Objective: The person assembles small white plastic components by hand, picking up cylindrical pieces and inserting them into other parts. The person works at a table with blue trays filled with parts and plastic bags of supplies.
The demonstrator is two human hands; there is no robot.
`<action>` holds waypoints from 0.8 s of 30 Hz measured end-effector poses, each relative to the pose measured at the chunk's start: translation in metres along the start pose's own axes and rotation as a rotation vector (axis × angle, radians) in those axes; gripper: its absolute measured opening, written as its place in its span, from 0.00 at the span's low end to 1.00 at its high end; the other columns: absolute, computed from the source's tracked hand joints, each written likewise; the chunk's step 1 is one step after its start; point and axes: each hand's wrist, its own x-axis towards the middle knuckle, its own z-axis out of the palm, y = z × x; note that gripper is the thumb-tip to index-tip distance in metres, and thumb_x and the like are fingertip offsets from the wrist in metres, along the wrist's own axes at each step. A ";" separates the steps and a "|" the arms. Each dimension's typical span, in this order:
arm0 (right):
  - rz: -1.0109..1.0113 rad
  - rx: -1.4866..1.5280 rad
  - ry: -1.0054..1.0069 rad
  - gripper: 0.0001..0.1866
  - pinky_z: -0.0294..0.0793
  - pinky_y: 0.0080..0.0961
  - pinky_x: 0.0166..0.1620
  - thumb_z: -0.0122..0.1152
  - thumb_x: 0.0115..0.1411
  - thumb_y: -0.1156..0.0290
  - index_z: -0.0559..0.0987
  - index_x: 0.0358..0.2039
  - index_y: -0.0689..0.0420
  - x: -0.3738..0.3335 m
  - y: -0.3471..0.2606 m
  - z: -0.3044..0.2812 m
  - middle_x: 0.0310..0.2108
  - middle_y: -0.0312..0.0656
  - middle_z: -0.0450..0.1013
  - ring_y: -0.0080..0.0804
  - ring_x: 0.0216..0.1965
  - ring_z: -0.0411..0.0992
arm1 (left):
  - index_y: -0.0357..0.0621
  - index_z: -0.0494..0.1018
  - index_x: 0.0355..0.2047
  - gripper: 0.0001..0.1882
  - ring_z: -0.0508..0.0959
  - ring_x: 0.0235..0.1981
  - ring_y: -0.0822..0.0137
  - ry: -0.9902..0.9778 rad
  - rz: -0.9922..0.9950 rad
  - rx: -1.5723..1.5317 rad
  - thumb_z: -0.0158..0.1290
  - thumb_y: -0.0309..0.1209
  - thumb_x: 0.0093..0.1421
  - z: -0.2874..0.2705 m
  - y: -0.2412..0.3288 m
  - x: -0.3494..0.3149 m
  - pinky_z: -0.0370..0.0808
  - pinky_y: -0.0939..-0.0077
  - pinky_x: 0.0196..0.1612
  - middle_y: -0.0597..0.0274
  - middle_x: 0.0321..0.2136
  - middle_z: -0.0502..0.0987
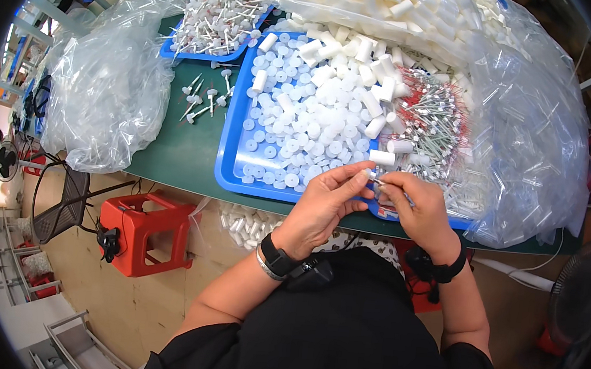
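Note:
My left hand (333,201) and my right hand (418,207) meet over the front edge of a blue tray (230,157). Between the left thumb and forefinger is a small white plastic piece (370,174). The right fingertips pinch a thin metal pin (379,182) against it; its far end is hidden by the fingers. In the tray lie translucent white discs (294,124) with center holes, and white foam-like cylinders (381,157). Right of these is a heap of metal pins with white ends and red wires (433,119).
A smaller blue tray (169,51) at the back left holds many pin-and-disc pieces; several more (211,94) lie on the green table (178,152). Clear plastic bags (108,95) flank the trays. A large bag of white cylinders (398,9) lies behind. A red stool (141,234) stands left.

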 end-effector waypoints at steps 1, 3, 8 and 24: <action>-0.090 -0.063 0.009 0.10 0.74 0.27 0.30 0.61 0.55 0.79 0.77 0.39 0.61 0.002 0.001 0.000 0.29 0.46 0.76 0.38 0.29 0.77 | 0.37 0.71 0.52 0.18 0.76 0.35 0.77 -0.014 -0.012 -0.025 0.54 0.32 0.63 -0.002 -0.001 0.000 0.76 0.84 0.36 0.65 0.36 0.76; -0.175 -0.098 0.076 0.13 0.74 0.27 0.30 0.63 0.53 0.79 0.77 0.41 0.61 0.004 0.004 0.004 0.29 0.45 0.76 0.38 0.29 0.77 | 0.37 0.71 0.52 0.19 0.76 0.34 0.79 -0.044 -0.037 -0.075 0.54 0.32 0.63 -0.005 -0.002 0.000 0.75 0.85 0.35 0.66 0.35 0.76; -0.265 -0.267 0.032 0.19 0.74 0.28 0.31 0.65 0.51 0.79 0.77 0.45 0.60 0.006 -0.003 0.002 0.31 0.44 0.77 0.39 0.29 0.76 | 0.37 0.72 0.50 0.18 0.74 0.30 0.81 -0.013 0.014 -0.040 0.54 0.32 0.63 -0.007 -0.005 -0.002 0.74 0.86 0.33 0.69 0.33 0.76; 0.087 -0.565 0.084 0.09 0.70 0.36 0.32 0.66 0.50 0.69 0.78 0.29 0.60 -0.003 0.015 -0.019 0.26 0.44 0.73 0.43 0.29 0.72 | 0.30 0.64 0.49 0.17 0.78 0.44 0.58 0.456 0.716 0.036 0.51 0.29 0.64 -0.107 0.144 0.000 0.76 0.72 0.47 0.45 0.45 0.72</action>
